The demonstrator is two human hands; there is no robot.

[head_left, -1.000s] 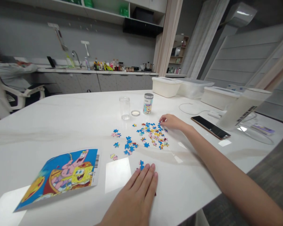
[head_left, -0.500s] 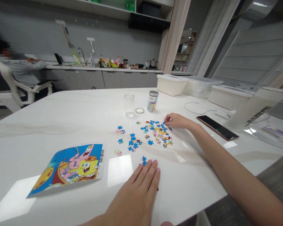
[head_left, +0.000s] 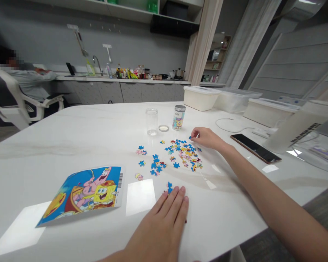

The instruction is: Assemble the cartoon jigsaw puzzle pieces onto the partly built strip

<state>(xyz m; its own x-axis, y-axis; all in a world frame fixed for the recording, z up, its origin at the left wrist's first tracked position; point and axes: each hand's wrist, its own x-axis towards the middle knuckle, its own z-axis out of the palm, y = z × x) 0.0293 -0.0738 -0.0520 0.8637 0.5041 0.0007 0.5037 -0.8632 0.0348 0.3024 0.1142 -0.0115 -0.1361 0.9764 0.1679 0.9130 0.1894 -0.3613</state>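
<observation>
My left hand (head_left: 164, 218) lies flat on the white table, fingers stretched out over some jigsaw pieces. A blue piece (head_left: 170, 186) peeks out beyond its fingertips; the others beneath it are mostly hidden. Just above the far right of the loose pile, my right hand (head_left: 206, 137) pinches a small blue puzzle piece (head_left: 190, 138) between thumb and fingertips. Below it spreads the pile of mixed puzzle pieces (head_left: 186, 151), blue, yellow and pink. A smaller group of mostly blue pieces (head_left: 156, 166) sits left of the pile. To the left lies a cartoon picture sheet (head_left: 84, 191), slightly curled.
Behind the pieces stand a clear open jar (head_left: 152, 122), its ring-shaped lid (head_left: 163, 128) and a printed can (head_left: 178, 117). At right are a phone (head_left: 255, 148), a tilted whitish container (head_left: 297, 127) and plastic boxes (head_left: 201, 98). A person sits in a chair (head_left: 13, 94) far left.
My right hand has lifted slightly away from the pile, with the blue piece now showing at its fingertips. My left hand stays flat. The whole view has shifted a little.
</observation>
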